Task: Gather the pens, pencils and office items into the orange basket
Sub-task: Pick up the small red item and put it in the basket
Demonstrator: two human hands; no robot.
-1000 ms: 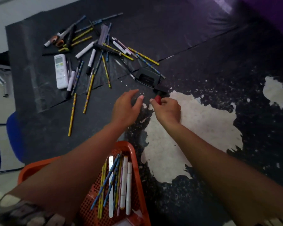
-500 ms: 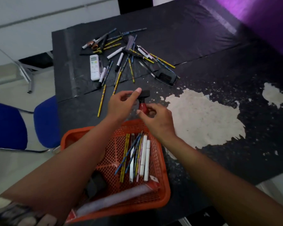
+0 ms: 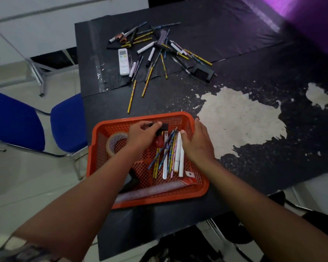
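Observation:
The orange basket (image 3: 198, 189) sits at the table's near edge. Inside lie several pencils and white markers (image 3: 170, 154), a tape roll (image 3: 115, 141) and a clear ruler (image 3: 150, 191). My left hand (image 3: 142, 136) is over the basket, shut on a black-headed stamp with a red handle (image 3: 160, 137). My right hand (image 3: 197, 141) rests at the basket's right rim, fingers apart and touching a white marker. More pens and pencils (image 3: 159, 52) lie scattered at the table's far end, with a black hole punch (image 3: 204, 72), orange-handled scissors (image 3: 120, 37) and a white remote (image 3: 123, 61).
The black table (image 3: 235, 44) has a large worn pale patch (image 3: 240, 120) right of the basket. Blue chairs (image 3: 66, 121) stand at the left edge. A purple surface (image 3: 314, 17) fills the far right corner.
Both hands came back from the far table to the basket with the stamp. The stamp passed from my right hand to my left, and my right hand let go.

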